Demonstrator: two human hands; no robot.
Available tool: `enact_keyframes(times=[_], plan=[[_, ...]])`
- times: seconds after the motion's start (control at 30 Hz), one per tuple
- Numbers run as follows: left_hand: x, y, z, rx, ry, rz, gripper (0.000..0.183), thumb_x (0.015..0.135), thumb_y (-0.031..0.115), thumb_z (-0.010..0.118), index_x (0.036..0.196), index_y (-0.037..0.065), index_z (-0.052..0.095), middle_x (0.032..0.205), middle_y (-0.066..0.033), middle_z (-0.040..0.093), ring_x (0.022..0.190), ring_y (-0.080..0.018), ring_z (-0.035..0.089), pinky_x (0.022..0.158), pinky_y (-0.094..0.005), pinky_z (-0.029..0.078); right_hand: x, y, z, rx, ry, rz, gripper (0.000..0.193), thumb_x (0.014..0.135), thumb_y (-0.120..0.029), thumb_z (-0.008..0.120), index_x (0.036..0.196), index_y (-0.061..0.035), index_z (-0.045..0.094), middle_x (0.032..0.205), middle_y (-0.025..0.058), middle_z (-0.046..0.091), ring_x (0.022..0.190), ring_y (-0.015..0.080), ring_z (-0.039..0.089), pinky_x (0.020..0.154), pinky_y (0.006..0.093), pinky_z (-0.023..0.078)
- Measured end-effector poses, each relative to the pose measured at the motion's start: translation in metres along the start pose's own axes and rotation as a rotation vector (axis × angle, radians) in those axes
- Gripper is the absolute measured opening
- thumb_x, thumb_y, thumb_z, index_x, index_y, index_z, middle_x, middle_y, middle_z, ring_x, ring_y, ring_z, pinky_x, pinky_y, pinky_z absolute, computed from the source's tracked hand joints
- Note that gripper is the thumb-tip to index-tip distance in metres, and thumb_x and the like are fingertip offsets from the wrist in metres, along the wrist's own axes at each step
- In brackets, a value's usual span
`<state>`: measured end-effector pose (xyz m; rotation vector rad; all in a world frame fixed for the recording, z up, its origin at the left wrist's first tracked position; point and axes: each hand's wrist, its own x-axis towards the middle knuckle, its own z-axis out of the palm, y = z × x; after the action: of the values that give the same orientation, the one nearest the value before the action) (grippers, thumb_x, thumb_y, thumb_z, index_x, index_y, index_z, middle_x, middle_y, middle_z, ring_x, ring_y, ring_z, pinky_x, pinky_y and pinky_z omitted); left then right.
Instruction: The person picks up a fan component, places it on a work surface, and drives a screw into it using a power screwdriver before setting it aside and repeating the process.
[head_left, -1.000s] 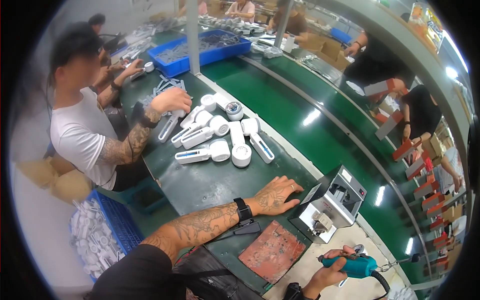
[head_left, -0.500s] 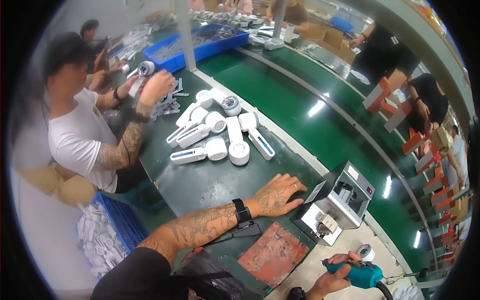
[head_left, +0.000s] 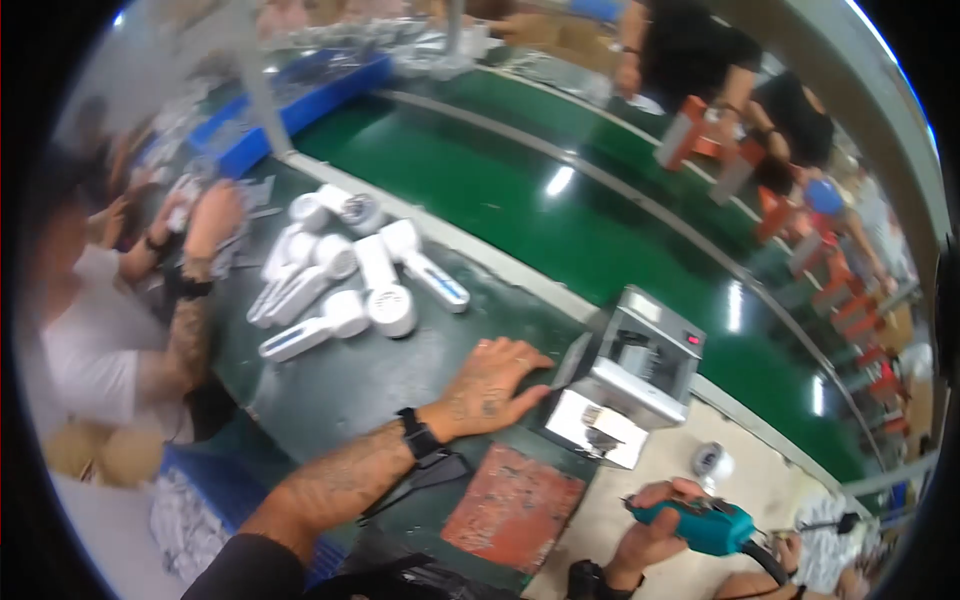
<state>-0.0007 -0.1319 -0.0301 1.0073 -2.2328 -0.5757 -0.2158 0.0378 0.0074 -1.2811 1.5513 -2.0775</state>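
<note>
My left hand [head_left: 490,388] lies on the dark green table with its fingers spread, beside a grey box-shaped machine [head_left: 640,365] that looks like a screw feeder. Nothing is in that hand. In my right hand [head_left: 652,540] is a teal electric screwdriver [head_left: 705,527], its tip pointing left and a dark cable trailing from its rear end. Just beyond the screwdriver stands a round white part [head_left: 712,462] on the pale board. Several white shower heads [head_left: 390,310], some with a blue strip along the handle, lie in a pile past my left hand.
A worn red mat [head_left: 512,506] lies between my arms. Beyond the table runs a green conveyor belt [head_left: 470,170]. A co-worker [head_left: 110,330] sits at left, near a long blue tray [head_left: 290,105]. More people stand across the belt by orange-and-grey boxes [head_left: 683,132].
The view has swung right, so the scene sits further left and looks blurred. My left hand stays beside the machine, and my right hand still holds the screwdriver.
</note>
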Motion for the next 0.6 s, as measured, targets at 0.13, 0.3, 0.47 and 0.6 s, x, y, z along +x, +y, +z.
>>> enact_keyframes(times=[0.13, 0.3, 0.47, 0.6], plan=[[-0.003, 0.003, 0.0, -0.001, 0.002, -0.02, 0.032, 0.091, 0.028, 0.066, 0.118, 0.01, 0.064, 0.109, -0.0095, 0.061, 0.103, -0.03, 0.055, 0.093, -0.0424, 0.039, 0.0, -0.002, 0.003, 0.109, -0.012, 0.027, 0.058, 0.089, -0.049, 0.074, 0.111, -0.0003, 0.052, 0.069, 0.006, 0.055, 0.06, 0.0167, 0.056, 0.054, 0.0287, 0.047], [0.001, 0.005, 0.004, -0.027, 0.024, 0.015, 0.031, 0.09, 0.025, 0.067, 0.118, 0.011, 0.065, 0.109, -0.0094, 0.06, 0.104, -0.0306, 0.054, 0.092, -0.0422, 0.04, -0.001, -0.003, -0.003, 0.073, -0.027, 0.025, 0.057, 0.089, -0.05, 0.073, 0.11, -0.0011, 0.052, 0.07, 0.0069, 0.058, 0.06, 0.0174, 0.058, 0.055, 0.0291, 0.049], [-0.001, 0.013, 0.0, -0.027, -0.013, 0.014, 0.029, 0.089, 0.02, 0.068, 0.115, 0.007, 0.064, 0.111, -0.0119, 0.062, 0.105, -0.034, 0.056, 0.095, -0.0442, 0.041, -0.004, -0.002, -0.001, 0.088, -0.088, 0.026, 0.055, 0.091, -0.047, 0.073, 0.113, 0.0001, 0.053, 0.071, 0.0082, 0.06, 0.063, 0.0187, 0.061, 0.058, 0.0308, 0.05], [0.0, 0.012, 0.001, -0.036, -0.002, 0.027, 0.027, 0.088, 0.017, 0.068, 0.112, 0.006, 0.064, 0.11, -0.0122, 0.063, 0.104, -0.0338, 0.057, 0.095, -0.0438, 0.041, -0.003, -0.004, -0.001, 0.108, -0.064, 0.033, 0.054, 0.091, -0.045, 0.073, 0.113, 0.0003, 0.054, 0.071, 0.0083, 0.06, 0.063, 0.0189, 0.06, 0.058, 0.0311, 0.05]])
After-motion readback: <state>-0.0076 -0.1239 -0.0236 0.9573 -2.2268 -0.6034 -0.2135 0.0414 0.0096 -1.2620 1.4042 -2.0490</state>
